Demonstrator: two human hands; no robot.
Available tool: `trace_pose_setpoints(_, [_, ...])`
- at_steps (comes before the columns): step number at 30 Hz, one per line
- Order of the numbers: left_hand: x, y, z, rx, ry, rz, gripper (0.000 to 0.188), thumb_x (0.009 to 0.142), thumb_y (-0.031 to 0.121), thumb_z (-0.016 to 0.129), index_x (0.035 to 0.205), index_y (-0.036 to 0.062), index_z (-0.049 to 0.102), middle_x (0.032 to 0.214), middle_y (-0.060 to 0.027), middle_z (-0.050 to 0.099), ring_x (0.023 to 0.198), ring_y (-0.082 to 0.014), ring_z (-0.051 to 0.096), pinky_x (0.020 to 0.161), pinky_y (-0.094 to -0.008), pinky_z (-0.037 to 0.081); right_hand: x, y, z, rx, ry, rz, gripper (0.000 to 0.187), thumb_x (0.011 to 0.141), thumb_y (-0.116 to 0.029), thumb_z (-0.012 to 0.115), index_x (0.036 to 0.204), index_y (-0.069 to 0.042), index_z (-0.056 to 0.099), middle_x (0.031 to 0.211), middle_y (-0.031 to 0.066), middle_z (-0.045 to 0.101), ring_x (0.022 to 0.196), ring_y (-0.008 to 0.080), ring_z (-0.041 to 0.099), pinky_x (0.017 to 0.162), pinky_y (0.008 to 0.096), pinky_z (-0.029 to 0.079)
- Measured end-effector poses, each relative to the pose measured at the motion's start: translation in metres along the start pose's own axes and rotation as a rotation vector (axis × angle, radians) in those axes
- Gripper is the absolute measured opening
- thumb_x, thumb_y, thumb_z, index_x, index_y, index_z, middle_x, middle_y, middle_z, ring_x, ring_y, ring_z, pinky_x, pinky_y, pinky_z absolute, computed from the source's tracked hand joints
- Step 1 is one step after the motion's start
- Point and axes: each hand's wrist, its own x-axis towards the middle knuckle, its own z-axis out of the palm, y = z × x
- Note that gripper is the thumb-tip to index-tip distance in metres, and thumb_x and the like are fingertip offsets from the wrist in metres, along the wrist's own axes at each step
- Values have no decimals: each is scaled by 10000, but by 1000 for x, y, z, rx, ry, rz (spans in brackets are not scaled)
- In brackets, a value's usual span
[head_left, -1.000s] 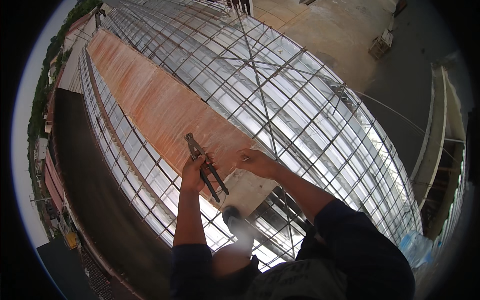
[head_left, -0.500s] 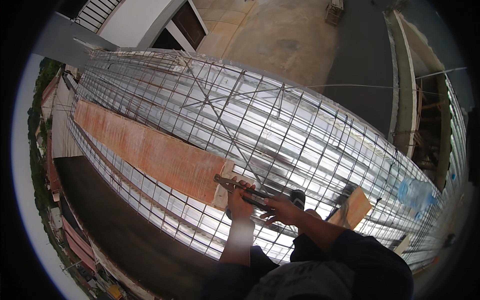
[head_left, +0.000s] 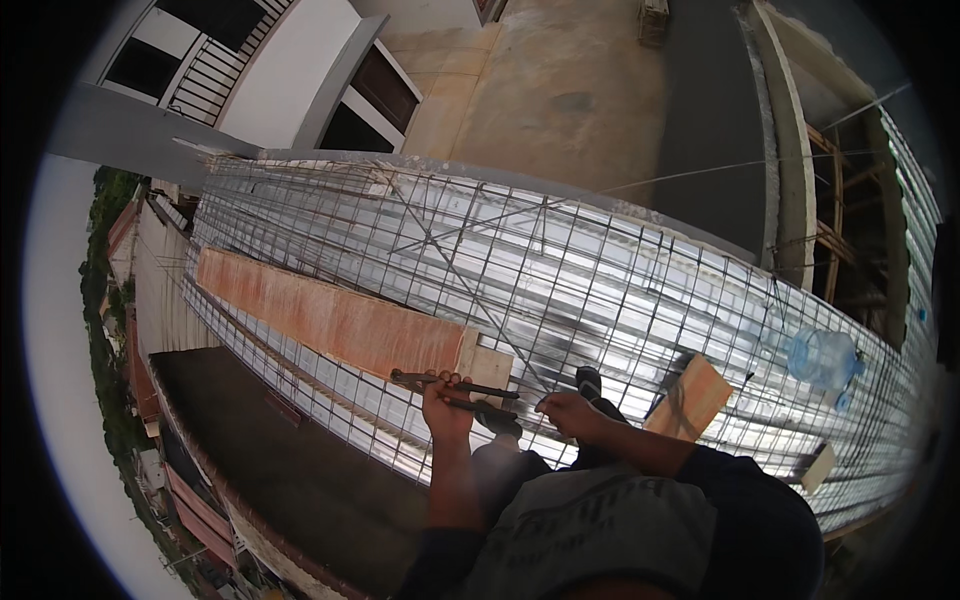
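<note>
My left hand (head_left: 447, 408) is closed around a pair of dark long-handled pincers (head_left: 488, 389). Their jaws point left, over the near edge of a long reddish plank (head_left: 340, 312); the two handles extend to the right, slightly apart. My right hand (head_left: 568, 414) is off the pincers, a little to the right of the handle ends. Its fingers are drawn together, and whatever they may pinch is too small to make out. Below both hands stretches a grid of steel rebar (head_left: 520, 285) over shiny ribbed metal sheets. A dark shoe (head_left: 588, 382) shows just beyond my right hand.
An orange-brown board (head_left: 700, 392) lies on the mesh to the right, with a clear blue water jug (head_left: 822, 357) farther right. A pale block (head_left: 817, 468) rests near the lower right. Past the mesh's left side, the surface drops to a dark lower area (head_left: 290, 450).
My right hand has let go of the pincers' handle and moved away to the right. The left hand keeps its hold, with the pincers now lying flatter. The whole view has shifted.
</note>
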Motion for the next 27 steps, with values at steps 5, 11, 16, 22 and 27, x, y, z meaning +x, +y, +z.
trace_pose_setpoints(5, [-36, 31, 37, -32, 97, 75, 269, 751, -28, 451, 979, 116, 449, 805, -53, 474, 736, -182, 493, 744, -392, 445, -44, -12, -22, -636, -348, -464, 287, 934, -231, 499, 991, -1, 661, 916, 138, 691, 854, 233, 652, 791, 359, 487])
trace_pose_setpoints(11, [-39, 97, 23, 20, 206, 155, 278, 741, -39, 430, 989, 84, 423, 795, -63, 452, 719, -188, 477, 762, -410, 444, -101, -100, -45, -331, -515, -178, 306, 941, -283, 519, 1033, -39, 678, 919, 72, 688, 853, 167, 618, 788, 316, 475])
trace_pose_setpoints(16, [-22, 157, 18, -259, 140, 169, 240, 719, -44, 386, 923, 75, 428, 797, -82, 458, 677, -217, 473, 739, -411, 446, -67, -106, -33, -355, -188, -307, 294, 939, -291, 542, 1046, -46, 664, 872, 1, 636, 774, 88, 541, 665, 276, 458])
trace_pose_setpoints(22, [-11, 233, -17, -50, 372, 468, 302, 723, -82, 386, 973, 79, 438, 810, -57, 469, 668, -179, 473, 705, -387, 444, -79, -228, 30, -580, -460, 11, 335, 939, -330, 504, 1065, -64, 662, 978, 59, 671, 932, 162, 604, 857, 331, 466])
trace_pose_setpoints(27, [-21, 265, -38, 321, 191, 306, 133, 863, 8, 518, 971, 82, 496, 764, -24, 490, 670, -152, 493, 689, -371, 449, -29, -229, 16, -617, -296, -206, 291, 921, -293, 540, 1041, -67, 678, 1015, 81, 677, 997, 202, 611, 903, 335, 459])
